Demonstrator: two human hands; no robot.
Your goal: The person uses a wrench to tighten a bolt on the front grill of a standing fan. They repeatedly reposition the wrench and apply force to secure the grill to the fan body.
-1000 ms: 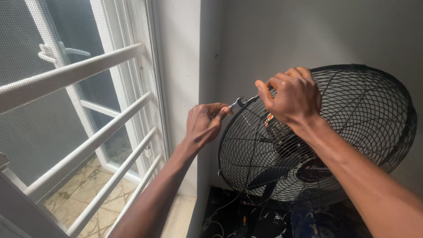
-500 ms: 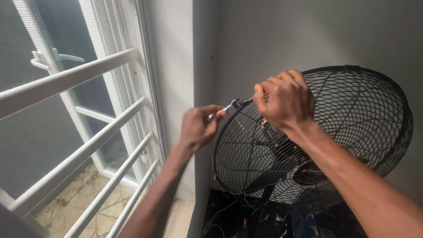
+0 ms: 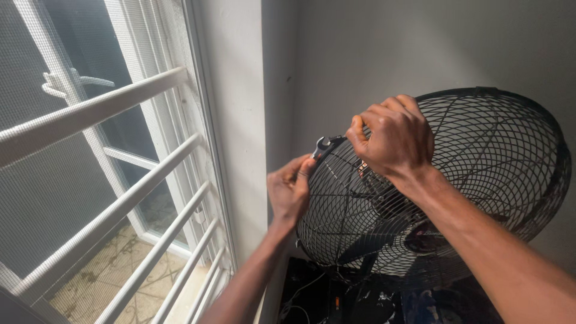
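Left hand [image 3: 290, 191] gripped small wrench [image 3: 322, 146] at fan guard [image 3: 480, 156] rim, shaft angled down-left; right hand [image 3: 393, 138] clenched on rim just right.

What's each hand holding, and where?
Left hand holds a small open-ended wrench by its handle end. Right hand grips the black fan guard at its upper rim.

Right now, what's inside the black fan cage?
Through the wire cage dark fan blades and the centre hub show. The right hand covers the upper rim; the fastener under it is hidden. The left hand holds a small wrench at the rim.
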